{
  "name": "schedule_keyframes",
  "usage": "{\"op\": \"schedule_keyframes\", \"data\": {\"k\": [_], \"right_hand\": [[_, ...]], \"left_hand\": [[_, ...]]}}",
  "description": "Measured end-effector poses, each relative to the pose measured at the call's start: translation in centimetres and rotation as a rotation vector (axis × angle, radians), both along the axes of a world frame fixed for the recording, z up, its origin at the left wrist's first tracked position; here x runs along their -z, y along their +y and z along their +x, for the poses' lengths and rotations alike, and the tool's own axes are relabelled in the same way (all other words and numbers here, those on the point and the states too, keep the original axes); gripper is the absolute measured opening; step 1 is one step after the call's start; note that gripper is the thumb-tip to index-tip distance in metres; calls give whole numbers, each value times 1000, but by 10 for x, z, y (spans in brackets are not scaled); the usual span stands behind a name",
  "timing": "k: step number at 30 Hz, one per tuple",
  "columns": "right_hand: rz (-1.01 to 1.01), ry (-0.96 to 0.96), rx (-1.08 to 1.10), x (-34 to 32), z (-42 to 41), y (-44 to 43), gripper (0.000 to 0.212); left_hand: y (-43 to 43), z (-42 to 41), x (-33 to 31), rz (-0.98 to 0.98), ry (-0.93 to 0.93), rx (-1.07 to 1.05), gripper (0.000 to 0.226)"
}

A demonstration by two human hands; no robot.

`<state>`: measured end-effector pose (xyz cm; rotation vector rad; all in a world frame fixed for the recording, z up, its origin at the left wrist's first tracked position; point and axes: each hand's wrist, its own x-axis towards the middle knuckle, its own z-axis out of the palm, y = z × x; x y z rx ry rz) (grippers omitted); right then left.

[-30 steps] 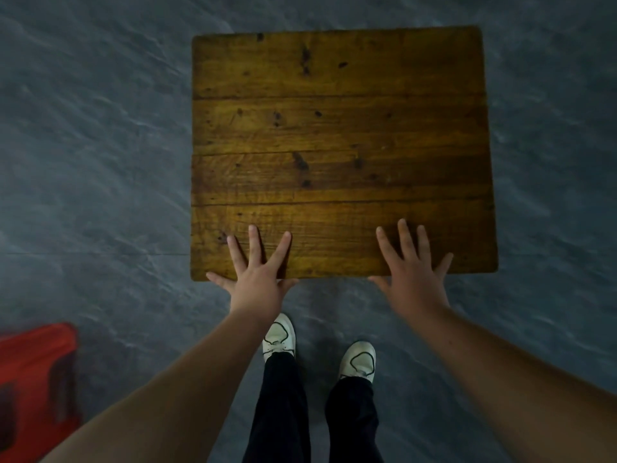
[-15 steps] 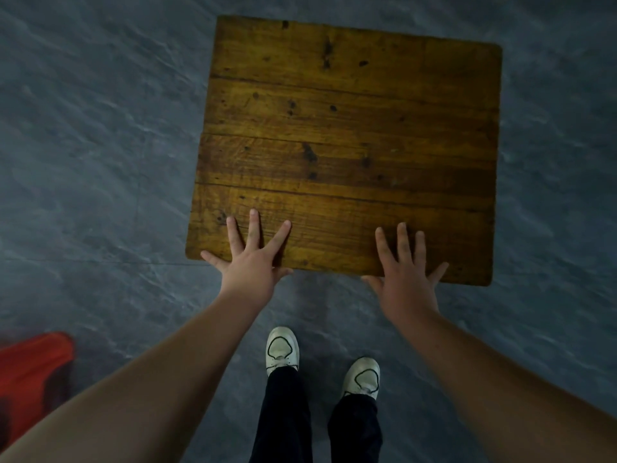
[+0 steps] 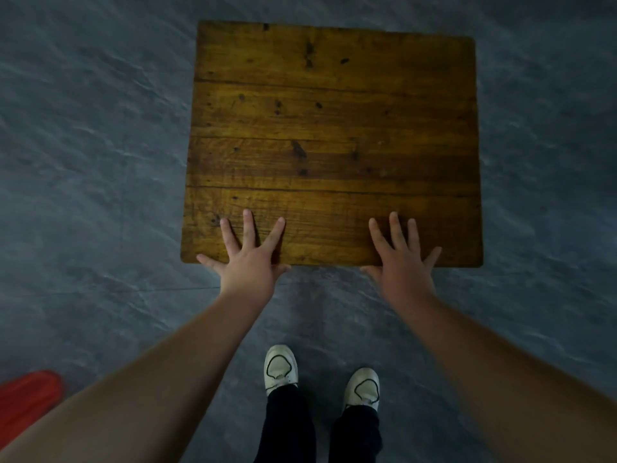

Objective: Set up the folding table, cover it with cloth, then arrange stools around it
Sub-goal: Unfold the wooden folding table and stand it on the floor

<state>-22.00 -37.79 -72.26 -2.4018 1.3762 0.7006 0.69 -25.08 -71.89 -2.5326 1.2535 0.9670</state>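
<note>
The folding table [image 3: 334,128] stands upright in front of me, its square top made of brown wooden planks with dark knots. My left hand [image 3: 248,259] lies flat on the near edge toward the left corner, fingers spread and straight. Over on the near edge toward the right, my right hand [image 3: 402,259] rests the same way, fingers spread. Neither hand holds anything. The table's legs are hidden under the top. No cloth is in view.
A red plastic object [image 3: 26,402], blurred, sits on the floor at the lower left. My two white shoes [image 3: 280,369] stand just short of the table's near edge. Grey marbled floor [image 3: 83,162] surrounds the table on all sides.
The tabletop has turned slightly and now sits squarer to me. Both hands stay flat on its near edge. The red object has slid further out of view at the lower left.
</note>
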Motion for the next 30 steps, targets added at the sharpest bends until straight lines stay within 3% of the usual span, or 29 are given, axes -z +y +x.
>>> {"op": "schedule_keyframes", "data": {"k": [30], "right_hand": [[-10,-58,-34,0,8,-66,87]], "left_hand": [[-61,6,-3,17,7,-43,83]]}}
